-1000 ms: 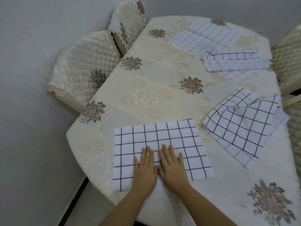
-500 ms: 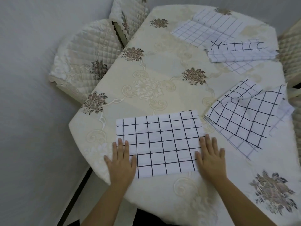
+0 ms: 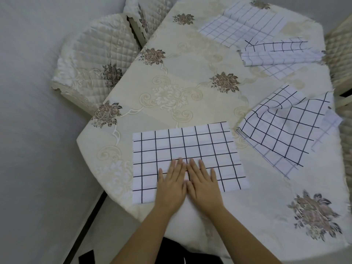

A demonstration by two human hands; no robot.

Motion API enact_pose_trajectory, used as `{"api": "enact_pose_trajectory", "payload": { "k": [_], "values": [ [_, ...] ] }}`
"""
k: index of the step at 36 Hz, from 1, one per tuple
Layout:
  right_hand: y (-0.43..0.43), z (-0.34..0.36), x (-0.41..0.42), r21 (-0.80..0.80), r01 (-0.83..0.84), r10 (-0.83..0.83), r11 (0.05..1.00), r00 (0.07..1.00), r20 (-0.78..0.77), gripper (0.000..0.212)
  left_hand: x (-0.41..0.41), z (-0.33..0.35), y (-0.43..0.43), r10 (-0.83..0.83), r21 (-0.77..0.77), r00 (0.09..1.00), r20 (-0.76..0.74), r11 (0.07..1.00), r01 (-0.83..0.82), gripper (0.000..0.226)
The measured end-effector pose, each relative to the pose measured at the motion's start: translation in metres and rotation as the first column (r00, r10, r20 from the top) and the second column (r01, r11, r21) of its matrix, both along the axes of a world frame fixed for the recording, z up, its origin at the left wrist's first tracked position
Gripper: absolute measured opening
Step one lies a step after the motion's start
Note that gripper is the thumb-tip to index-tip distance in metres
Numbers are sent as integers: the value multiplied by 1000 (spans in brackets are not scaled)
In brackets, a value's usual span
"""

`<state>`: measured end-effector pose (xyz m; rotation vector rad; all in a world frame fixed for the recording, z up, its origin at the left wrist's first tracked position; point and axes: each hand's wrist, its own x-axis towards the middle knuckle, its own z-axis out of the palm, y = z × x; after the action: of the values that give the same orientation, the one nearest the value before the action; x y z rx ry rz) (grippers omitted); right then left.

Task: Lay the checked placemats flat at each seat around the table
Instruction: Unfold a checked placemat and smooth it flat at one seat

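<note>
Against the left wall stands the table, draped in a cream cloth with brown flower sprays. Two quilted chairs are tucked in along its left side, and another chair shows at the right edge of view.

Four checked mats lie on the cloth. The near placemat, a bold black grid on white, is spread flat at the person's seat, its front edge close to the table's rim. To its right the rumpled placemat lies askew, with one corner folded over itself and a paler-lined piece poking out beneath it. At the far end the far placemat, thin-lined, lies flat. Just beside it, toward the right, the folded placemat sits in a long bundle over another thin-lined piece.

Both hands rest side by side on the near placemat, around the middle of its front half. The left hand lies palm down with straight fingers close together, pressing the fabric and gripping nothing. The right hand does the same, fingers slightly spread. Whether the two hands touch, I cannot tell.
</note>
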<state>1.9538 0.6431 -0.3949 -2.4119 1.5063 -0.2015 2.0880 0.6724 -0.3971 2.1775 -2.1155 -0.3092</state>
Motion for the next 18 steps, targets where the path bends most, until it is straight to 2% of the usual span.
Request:
{"api": "enact_pose_trajectory", "payload": {
  "k": [3, 9, 13, 18],
  "values": [
    [-8, -4, -23, -32, 4, -5, 999, 999, -39, 57, 14, 8, 3, 81, 15, 997, -22, 997, -80, 52],
    [-21, 10, -76, 125, 253, -238, 959, 963, -127, 62, 56, 4, 14, 255, 15, 967, -8, 967, -254, 59],
    [-25, 21, -95, 155, 297, -271, 942, 948, -169, 68, 74, 6, 16, 319, 22, 948, -5, 947, -319, 63],
    [-33, 28, -68, 151, 397, -391, 905, 918, -67, 79, 63, 13, 8, 397, -24, 918, 28, 918, -396, 56]
  ]
}}
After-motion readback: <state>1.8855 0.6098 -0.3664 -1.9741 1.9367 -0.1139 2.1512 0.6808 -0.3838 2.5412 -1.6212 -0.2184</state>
